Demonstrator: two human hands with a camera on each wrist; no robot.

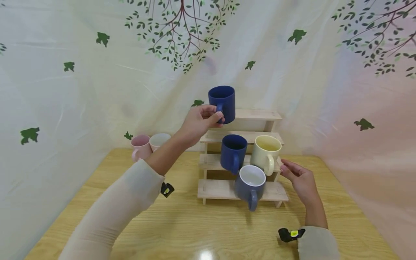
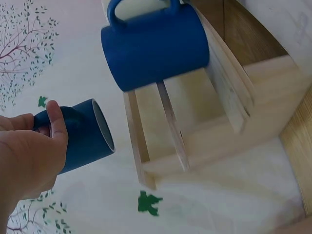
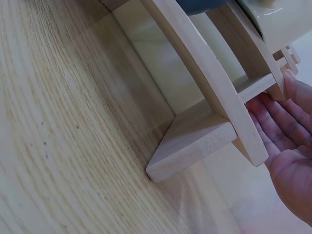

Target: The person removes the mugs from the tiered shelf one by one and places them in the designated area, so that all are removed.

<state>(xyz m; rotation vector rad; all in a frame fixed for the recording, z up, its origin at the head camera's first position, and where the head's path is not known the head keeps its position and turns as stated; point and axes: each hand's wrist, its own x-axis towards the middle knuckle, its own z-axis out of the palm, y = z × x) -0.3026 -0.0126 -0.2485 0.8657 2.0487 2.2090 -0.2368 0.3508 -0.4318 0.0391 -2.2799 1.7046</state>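
My left hand (image 1: pixel 199 122) pinches a dark blue mug (image 1: pixel 229 104) by its handle, holding it upright in the air by the top step of a tiered wooden stand (image 1: pixel 214 189). Over at the stand's right side, my right hand (image 1: pixel 300 180) grips the end of a middle step; in the right wrist view the thumb (image 3: pixel 297 87) lies above and the fingers curl below. On that step stand a second dark blue mug (image 1: pixel 230 146) and a pale yellow mug (image 1: pixel 261 153). A grey-blue mug (image 1: pixel 248 186) with a white inside sits on the lowest step, handle facing me.
At the back left of the wooden table (image 1: pixel 182 227) stand a pink mug (image 1: pixel 141 144) and a white mug (image 1: pixel 159 140), partly hidden by my left arm. A pale curtain (image 1: pixel 81 101) printed with leaves and branches hangs behind and at both sides.
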